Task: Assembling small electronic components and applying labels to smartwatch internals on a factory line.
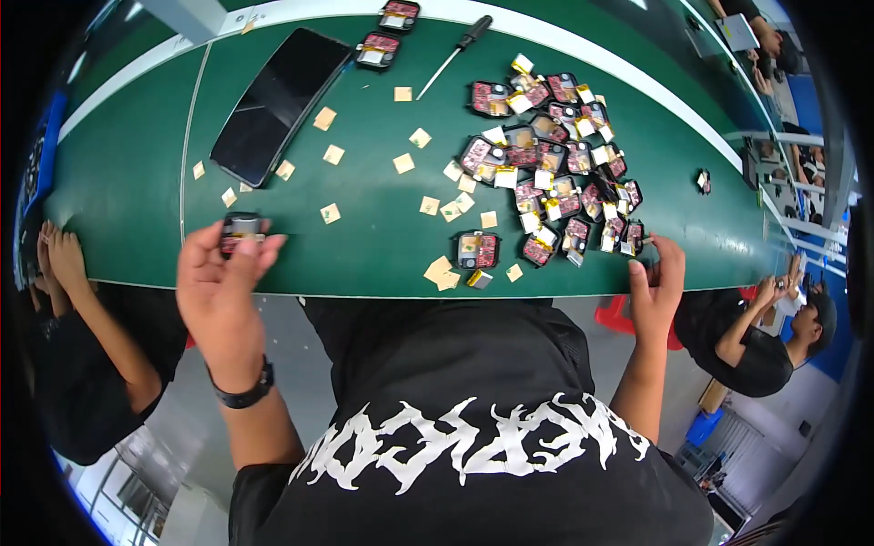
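Note:
My left hand point(223, 282), at the table's near edge on the left, is closed on a small black device casing point(241, 231) with a circuit board inside. On the right, my right hand point(657, 278) rests at the table edge, thumb and forefinger apart. Its forefinger tip is right beside an open casing point(632, 237); whether they touch I cannot tell. That casing lies at the near right of a pile of similar open casings point(551, 153) with reddish boards and silvery battery cells. A separate casing point(477, 249) lies near the front edge, with a loose battery cell point(479, 279) beside it.
A large black phone-like slab point(282, 105) lies at the left. Behind are a screwdriver point(464, 45) and two casings point(378, 50). Small tan squares point(403, 164) are scattered mid-table. One small part point(704, 181) sits far right. People sit at left point(100, 346) and right point(756, 341).

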Action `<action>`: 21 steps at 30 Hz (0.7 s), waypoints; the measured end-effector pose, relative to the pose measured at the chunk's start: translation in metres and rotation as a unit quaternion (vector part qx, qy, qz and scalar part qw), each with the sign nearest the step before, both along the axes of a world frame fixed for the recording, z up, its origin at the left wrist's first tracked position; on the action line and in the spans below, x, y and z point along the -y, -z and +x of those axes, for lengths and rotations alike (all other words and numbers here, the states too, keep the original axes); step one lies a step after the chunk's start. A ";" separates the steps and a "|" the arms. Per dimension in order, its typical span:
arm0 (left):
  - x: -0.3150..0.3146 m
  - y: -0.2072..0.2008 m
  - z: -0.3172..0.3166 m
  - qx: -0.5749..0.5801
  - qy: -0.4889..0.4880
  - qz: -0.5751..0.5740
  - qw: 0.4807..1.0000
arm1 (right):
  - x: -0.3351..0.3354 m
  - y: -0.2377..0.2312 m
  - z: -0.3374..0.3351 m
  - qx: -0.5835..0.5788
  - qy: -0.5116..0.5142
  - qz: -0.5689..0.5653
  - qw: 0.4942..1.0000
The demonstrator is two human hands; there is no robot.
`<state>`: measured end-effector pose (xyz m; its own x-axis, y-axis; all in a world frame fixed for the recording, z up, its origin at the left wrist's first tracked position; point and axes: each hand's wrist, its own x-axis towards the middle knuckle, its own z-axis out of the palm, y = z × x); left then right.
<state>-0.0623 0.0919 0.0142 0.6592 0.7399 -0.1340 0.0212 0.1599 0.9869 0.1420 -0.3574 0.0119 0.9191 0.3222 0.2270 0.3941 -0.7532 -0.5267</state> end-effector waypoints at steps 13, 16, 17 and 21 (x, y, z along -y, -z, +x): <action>-0.142 0.025 -0.042 -0.160 -0.105 0.148 0.970 | -0.021 -0.015 0.012 -0.040 0.015 -0.081 0.996; -0.173 0.019 -0.037 -0.306 -0.074 0.212 0.925 | -0.015 -0.005 0.017 -0.031 0.021 -0.020 0.999; -0.177 0.016 -0.032 -0.365 -0.082 0.348 0.859 | -0.018 -0.006 0.017 -0.025 0.035 -0.011 0.999; -0.117 -0.003 -0.012 -0.374 -0.175 0.705 0.576 | -0.022 -0.020 0.010 -0.022 0.053 0.006 0.998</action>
<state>-0.0744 0.2093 0.0176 0.5852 0.5308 0.6131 0.7351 -0.6665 -0.1246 0.1519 -0.3351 0.0316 0.9573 0.2193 0.1884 0.2879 -0.7829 -0.5515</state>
